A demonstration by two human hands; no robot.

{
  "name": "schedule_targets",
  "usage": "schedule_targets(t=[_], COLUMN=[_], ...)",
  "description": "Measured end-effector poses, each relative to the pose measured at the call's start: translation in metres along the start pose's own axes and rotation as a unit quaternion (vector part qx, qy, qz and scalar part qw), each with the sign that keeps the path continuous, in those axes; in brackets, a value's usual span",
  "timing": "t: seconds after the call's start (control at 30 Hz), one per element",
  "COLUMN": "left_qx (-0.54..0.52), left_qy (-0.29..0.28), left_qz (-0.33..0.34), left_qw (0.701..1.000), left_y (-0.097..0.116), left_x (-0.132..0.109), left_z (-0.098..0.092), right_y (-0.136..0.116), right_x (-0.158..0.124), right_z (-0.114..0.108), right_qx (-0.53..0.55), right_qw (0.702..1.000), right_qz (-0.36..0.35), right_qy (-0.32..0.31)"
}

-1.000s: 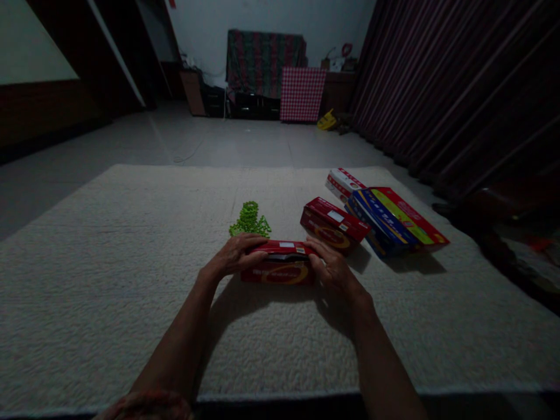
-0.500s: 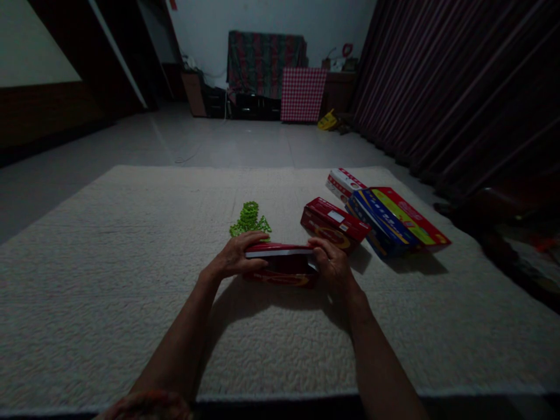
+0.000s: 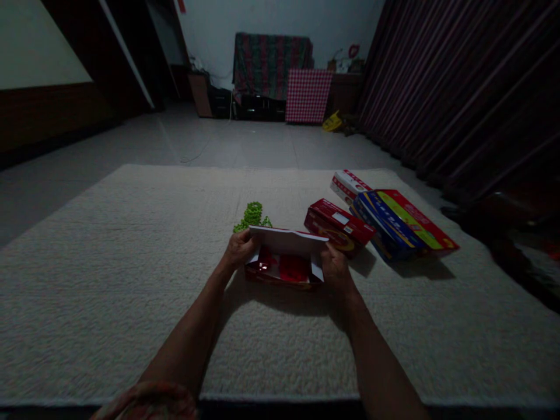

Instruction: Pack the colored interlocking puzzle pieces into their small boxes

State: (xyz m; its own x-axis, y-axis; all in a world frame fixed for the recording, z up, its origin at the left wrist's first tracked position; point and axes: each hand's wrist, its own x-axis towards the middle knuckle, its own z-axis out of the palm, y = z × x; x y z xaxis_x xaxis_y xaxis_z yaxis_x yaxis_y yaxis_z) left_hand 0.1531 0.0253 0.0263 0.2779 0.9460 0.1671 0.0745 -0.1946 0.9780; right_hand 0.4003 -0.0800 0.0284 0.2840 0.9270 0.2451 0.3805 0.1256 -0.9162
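A dark red cardboard box [image 3: 280, 284] lies on the pale quilted mat in front of me, its white-lined lid flap [image 3: 286, 237] raised. Shiny red items [image 3: 294, 268] show inside; I cannot make out their kind. My left hand [image 3: 238, 249] grips the flap's left end, and my right hand [image 3: 336, 265] grips its right end, fingers partly hidden behind the cardboard. Just beyond the box lies a bright green beaded-looking object [image 3: 253, 214], its lower part hidden by my left hand and the flap.
Right of my hands stands another dark red box [image 3: 339, 224]. Beside it are a blue box [image 3: 385, 227], a red and yellow-green box [image 3: 420, 221] and a white and red box [image 3: 349, 185]. The quilted mat [image 3: 131, 262] spreads over a tiled floor [image 3: 271, 146].
The lid flap has swung up and away from me, so the red items inside now show. Both hands moved with it, still at its ends. The view shifted slightly.
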Motion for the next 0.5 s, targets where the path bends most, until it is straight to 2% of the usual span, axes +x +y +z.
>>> schedule_targets(t=[0.07,0.17,0.3,0.5], left_qx=[-0.040,-0.065,-0.061,-0.074], left_qy=[-0.001,-0.038,-0.074,-0.048], left_qz=[-0.027,-0.046,-0.050,-0.076], left_qw=[0.999,0.996,0.994,0.993], left_y=[0.006,0.016,0.023,0.024], left_x=[-0.001,-0.005,-0.005,0.004], left_z=[0.003,0.006,0.006,0.006], right_y=[-0.001,-0.006,-0.018,-0.025], right_x=[0.001,0.001,0.002,0.005], right_z=[0.003,0.009,0.015,0.020], right_qx=[0.018,0.045,0.091,0.136], right_qw=[0.998,0.990,0.979,0.965], right_qz=[0.053,0.123,0.155,0.188], right_qy=[0.013,0.054,0.101,0.123])
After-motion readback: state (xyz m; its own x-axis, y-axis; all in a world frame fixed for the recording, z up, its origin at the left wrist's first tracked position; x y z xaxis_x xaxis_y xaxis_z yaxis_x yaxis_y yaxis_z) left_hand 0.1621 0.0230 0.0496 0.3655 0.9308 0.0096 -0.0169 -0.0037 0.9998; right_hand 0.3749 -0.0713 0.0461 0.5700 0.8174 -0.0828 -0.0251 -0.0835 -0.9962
